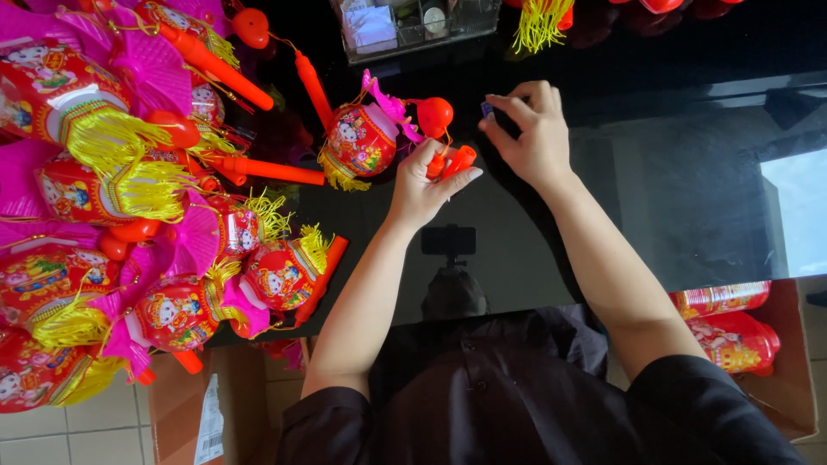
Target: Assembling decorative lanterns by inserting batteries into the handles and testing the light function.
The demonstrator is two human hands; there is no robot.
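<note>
Lantern (362,139), by the left hand (419,182): red globe printed with a cartoon figure in white, green and gold; yellow fringe below, pink fin-like trim above, red bulb at one side.
Handle piece (454,161), in the left hand: plain orange-red.
Small item (488,109), at the fingertips of the right hand (531,129): blue-purple, too small to tell a pattern.
Heap of lanterns (129,207): red printed globes, magenta pleated fans, yellow tassels, orange-red sticks.
Tabletop (672,172): glossy black, mirror-like.
Sleeves (689,405): black.
Cardboard box (797,362): brown, holding red printed lanterns.
Floor tiles (77,435): pale beige.
</note>
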